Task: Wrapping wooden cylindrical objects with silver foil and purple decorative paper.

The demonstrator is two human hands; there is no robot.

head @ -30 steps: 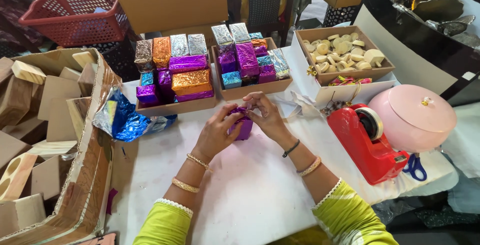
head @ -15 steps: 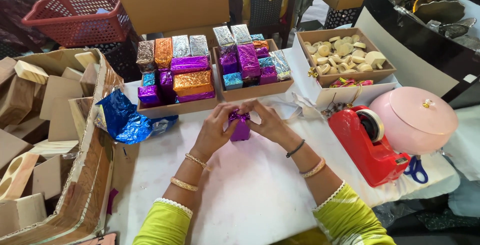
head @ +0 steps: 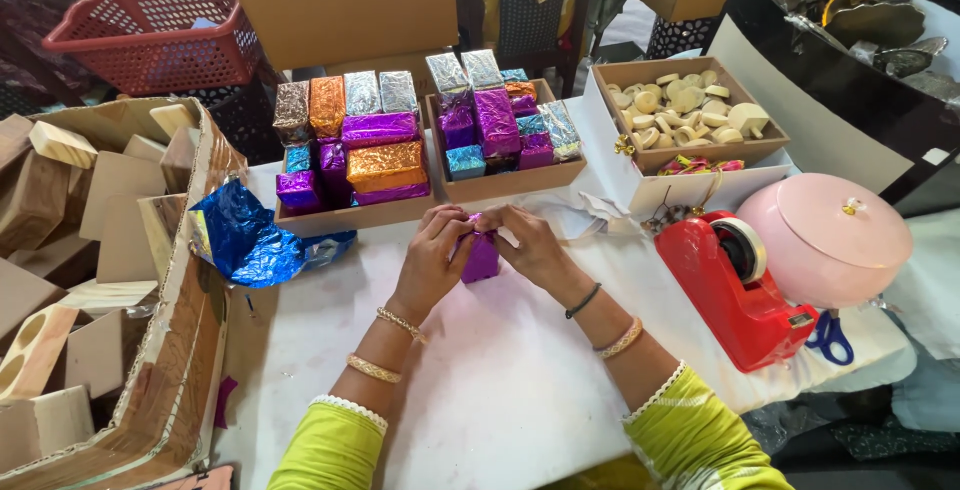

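Both hands, left hand (head: 432, 255) and right hand (head: 530, 245), are now pressing the purple foil-wrapped block (head: 481, 256); its gathered top is flattening, meaning the wrap is closing.

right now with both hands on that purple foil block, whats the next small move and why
Probably press the loose foil down flat on the top of the purple foil-wrapped block. The left hand and right hand both pinch it at the top, where the foil looks gathered rather than smooth. It stands on the white table, and the red tape dispenser sits within reach of the right hand to seal it.
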